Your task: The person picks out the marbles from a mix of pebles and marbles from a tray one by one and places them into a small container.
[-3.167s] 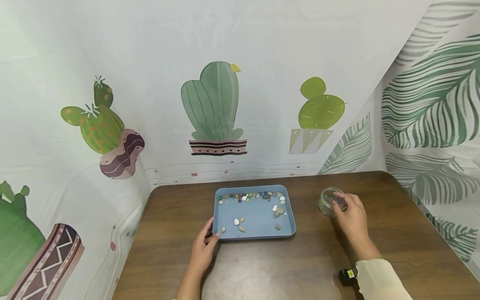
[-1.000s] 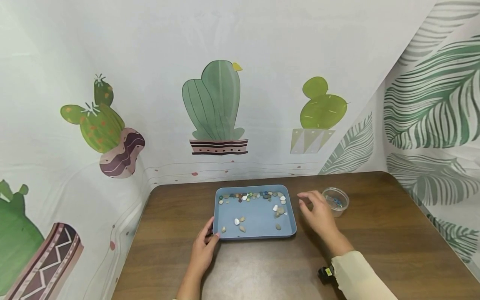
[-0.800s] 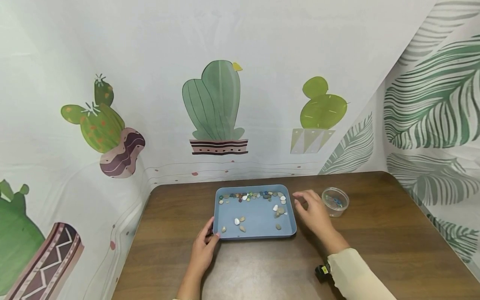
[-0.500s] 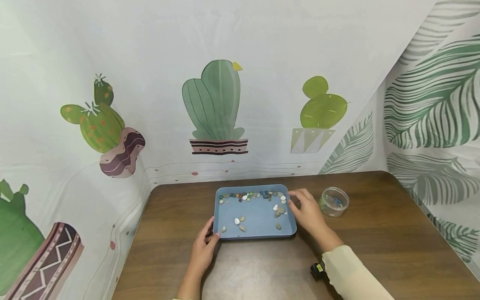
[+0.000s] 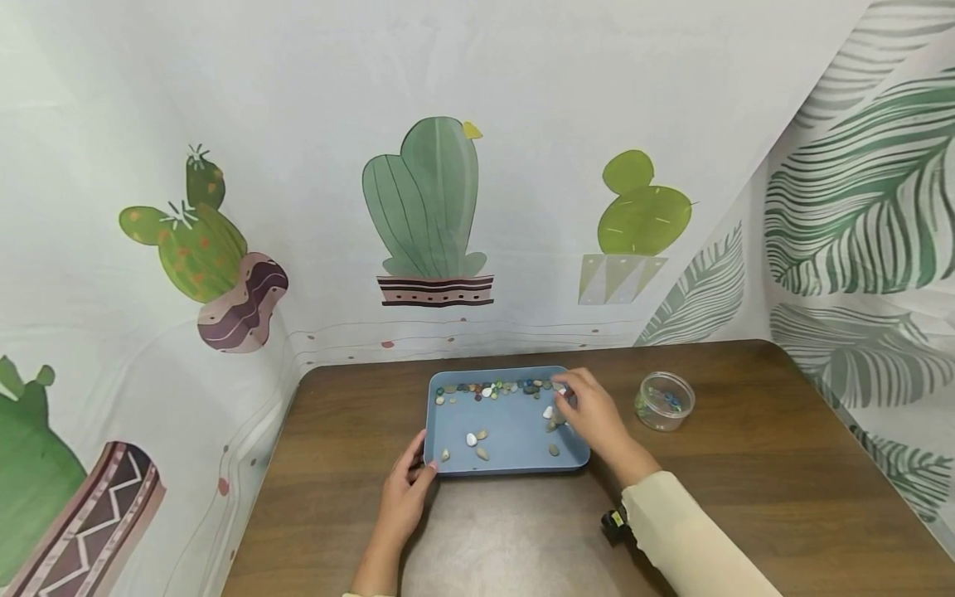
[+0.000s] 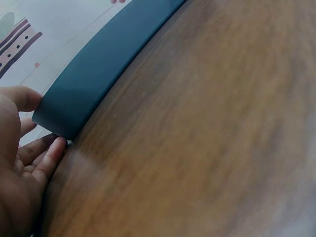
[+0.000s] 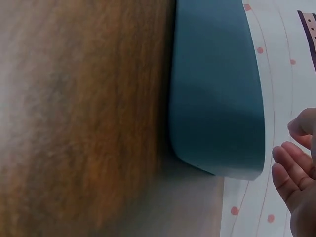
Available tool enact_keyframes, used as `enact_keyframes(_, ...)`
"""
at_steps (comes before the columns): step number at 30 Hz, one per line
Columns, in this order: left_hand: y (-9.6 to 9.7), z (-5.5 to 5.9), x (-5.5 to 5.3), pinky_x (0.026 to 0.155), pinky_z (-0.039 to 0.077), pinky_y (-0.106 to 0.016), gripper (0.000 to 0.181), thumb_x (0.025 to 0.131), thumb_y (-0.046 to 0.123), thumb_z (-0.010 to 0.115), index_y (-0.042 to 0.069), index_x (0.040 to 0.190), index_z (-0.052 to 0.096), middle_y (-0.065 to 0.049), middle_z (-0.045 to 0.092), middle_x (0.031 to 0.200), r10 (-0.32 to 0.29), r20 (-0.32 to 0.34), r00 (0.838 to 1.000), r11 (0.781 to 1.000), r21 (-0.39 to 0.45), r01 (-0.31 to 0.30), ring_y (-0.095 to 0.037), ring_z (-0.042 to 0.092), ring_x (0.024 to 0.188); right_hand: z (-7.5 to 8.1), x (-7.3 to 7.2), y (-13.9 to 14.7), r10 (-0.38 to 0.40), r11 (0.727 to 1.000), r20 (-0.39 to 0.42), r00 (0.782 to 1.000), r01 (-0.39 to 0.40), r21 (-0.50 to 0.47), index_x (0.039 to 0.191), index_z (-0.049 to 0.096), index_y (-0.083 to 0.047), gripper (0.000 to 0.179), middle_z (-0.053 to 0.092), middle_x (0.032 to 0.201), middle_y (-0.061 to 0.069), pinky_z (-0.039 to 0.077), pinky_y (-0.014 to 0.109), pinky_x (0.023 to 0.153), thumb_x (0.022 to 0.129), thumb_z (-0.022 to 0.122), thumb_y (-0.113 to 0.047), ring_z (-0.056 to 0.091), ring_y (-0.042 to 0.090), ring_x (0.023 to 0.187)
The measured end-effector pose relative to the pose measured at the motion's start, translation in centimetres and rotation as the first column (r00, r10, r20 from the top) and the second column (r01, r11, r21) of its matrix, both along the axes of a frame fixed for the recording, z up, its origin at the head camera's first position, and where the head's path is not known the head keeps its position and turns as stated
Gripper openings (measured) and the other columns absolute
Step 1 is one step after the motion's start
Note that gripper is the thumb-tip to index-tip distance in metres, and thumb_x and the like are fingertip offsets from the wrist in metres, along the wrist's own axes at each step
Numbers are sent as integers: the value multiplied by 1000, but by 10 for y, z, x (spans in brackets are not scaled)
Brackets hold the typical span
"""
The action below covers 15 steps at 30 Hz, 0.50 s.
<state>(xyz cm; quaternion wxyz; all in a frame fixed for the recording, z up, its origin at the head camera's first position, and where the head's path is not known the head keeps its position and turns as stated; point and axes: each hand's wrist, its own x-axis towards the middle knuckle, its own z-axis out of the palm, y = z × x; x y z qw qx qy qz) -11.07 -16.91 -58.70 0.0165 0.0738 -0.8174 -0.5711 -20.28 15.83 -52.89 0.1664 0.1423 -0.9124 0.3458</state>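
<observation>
A shallow blue tray (image 5: 515, 433) holds several pebbles, many lined along its back edge. My left hand (image 5: 404, 496) grips its front left corner; in the left wrist view the fingers (image 6: 52, 158) are at the tray's outer wall (image 6: 98, 74). My right hand (image 5: 597, 421) reaches over the right rim, thumb and index finger apart about a pebble in the back right corner. A white pebble (image 5: 548, 412) lies just left of the thumb. The right wrist view shows bent fingers (image 7: 284, 180) above the tray wall (image 7: 217, 94); what is between the fingertips is hidden there.
Right of the tray stands a round clear jar (image 5: 665, 402) without a lid, with blue and green pieces inside. The wooden table (image 5: 336, 431) meets a printed cloth backdrop (image 5: 537, 207). A small black device (image 5: 614, 526) sits at my right wrist.
My right hand has left the clear jar and moved left, over the tray's right rim to its back right corner. My left hand and the tray have stayed put.
</observation>
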Motion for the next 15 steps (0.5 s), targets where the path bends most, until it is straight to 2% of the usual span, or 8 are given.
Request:
enact_keyframes(9, 0, 0, 0, 87, 52, -23, 56, 97, 22, 65, 33, 150, 49, -10, 58, 140, 7, -7, 1000, 1000, -23, -7, -21, 58, 116, 0, -9, -11, 60, 994, 65, 996, -65, 88, 120, 70, -6, 29, 65, 109, 10, 54, 35, 71, 91, 72, -11, 64, 17, 84)
enact_keyframes(12, 0, -1, 0, 87, 52, -23, 56, 97, 22, 65, 31, 150, 49, -11, 58, 140, 6, -8, 1000, 1000, -26, -6, -22, 58, 116, -1, -12, -14, 76, 987, 103, 992, -90, 136, 124, 69, -5, 33, 65, 116, 11, 55, 41, 79, 92, 71, -12, 65, 22, 92)
enact_keyframes(15, 0, -1, 0, 87, 52, -23, 56, 97, 22, 65, 31, 150, 49, -11, 58, 140, 8, -6, 1000, 1000, -27, -8, -22, 58, 116, -3, -15, -16, 91, 978, 128, 988, -113, 177, 128, 66, -3, 38, 64, 122, 14, 54, 47, 93, 93, 70, -15, 65, 30, 108)
